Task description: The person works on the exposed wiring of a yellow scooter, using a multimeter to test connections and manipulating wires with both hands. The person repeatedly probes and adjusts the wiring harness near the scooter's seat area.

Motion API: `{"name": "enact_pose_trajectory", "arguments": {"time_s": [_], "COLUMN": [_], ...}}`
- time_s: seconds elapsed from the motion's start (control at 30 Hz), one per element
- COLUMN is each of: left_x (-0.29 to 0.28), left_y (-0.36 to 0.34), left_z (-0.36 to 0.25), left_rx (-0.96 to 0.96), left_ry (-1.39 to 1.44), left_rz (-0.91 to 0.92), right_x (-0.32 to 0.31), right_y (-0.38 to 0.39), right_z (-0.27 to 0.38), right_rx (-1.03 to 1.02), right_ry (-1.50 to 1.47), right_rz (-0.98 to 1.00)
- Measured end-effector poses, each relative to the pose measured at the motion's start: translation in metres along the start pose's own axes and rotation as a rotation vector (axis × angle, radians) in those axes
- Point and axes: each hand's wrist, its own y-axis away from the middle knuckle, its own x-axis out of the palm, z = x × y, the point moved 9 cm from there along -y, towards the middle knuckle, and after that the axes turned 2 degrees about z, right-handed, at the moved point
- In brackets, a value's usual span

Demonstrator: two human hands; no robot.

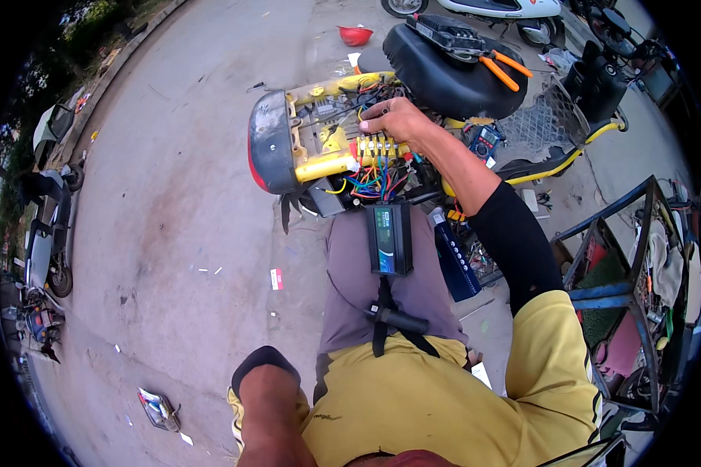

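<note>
My right hand (392, 119) reaches into the opened yellow scooter frame (326, 167), fingers curled among bundled wires just above a row of terminals with coloured leads (378, 148); what the fingertips grip is unclear. My left forearm (269, 404) runs down out of the lower edge, and that hand is out of view. A black electronic box (389, 237) with a green label rests on my lap, a twist grip (403, 319) below it. A small blue multimeter (484, 142) sits to the right of my right hand. The dark rear cover (272, 140) forms the frame's left end.
Behind lie a black seat (444, 78) carrying orange-handled pliers (502, 71), and a red helmet (355, 35). A cluttered metal rack (607, 286) stands close at my right, beside a long dark blue carton (455, 257). Parked two-wheelers (48, 233) line the left and far side.
</note>
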Motion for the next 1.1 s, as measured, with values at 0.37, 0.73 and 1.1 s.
{"name": "enact_pose_trajectory", "arguments": {"time_s": [0.37,0.73,1.1], "left_x": [0.037,0.051,0.048], "left_y": [0.170,0.365,0.377], "left_z": [0.093,0.147,0.151], "left_rx": [-1.050,-0.746,-0.665], "left_ry": [-0.322,-0.920,-0.844], "left_rz": [0.739,1.400,1.232], "right_x": [0.002,0.004,0.005], "right_y": [0.007,0.005,0.001], "right_z": [0.007,0.005,0.003], "right_rx": [-0.020,-0.010,-0.048], "right_ry": [0.026,-0.012,-0.011], "right_rz": [0.005,0.010,0.016]}}
